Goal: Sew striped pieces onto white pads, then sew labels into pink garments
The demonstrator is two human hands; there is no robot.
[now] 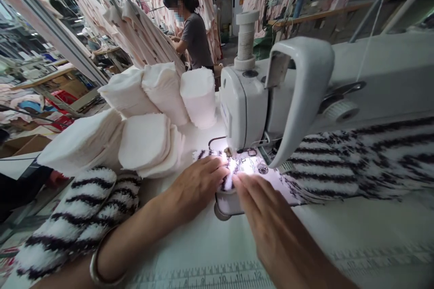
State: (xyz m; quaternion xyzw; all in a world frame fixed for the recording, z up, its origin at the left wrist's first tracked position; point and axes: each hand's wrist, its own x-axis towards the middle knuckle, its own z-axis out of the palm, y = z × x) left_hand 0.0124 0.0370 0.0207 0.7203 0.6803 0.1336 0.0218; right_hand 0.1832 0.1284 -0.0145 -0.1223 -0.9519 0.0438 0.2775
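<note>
A small piece of black-and-white striped fluffy fabric (226, 182) lies under the lit needle area of a white sewing machine (242, 104). My left hand (195, 183) rests over its left part, fingers bent and pressing it down on the machine bed. From the right, my right hand (262, 203) reaches its edge, with fingers close together and tips on the fabric; the thumb is hidden. My palms cover part of the piece. Two striped fluffy pieces (77, 212) lie beside my left forearm.
Stacks of white fabric pieces (145, 142) stand left of the machine. More striped fabric (325, 167) runs beneath the machine arm on the right. A ruler strip (220, 277) marks the table's front edge. Behind, a person (196, 36) works among hanging pink garments (135, 31).
</note>
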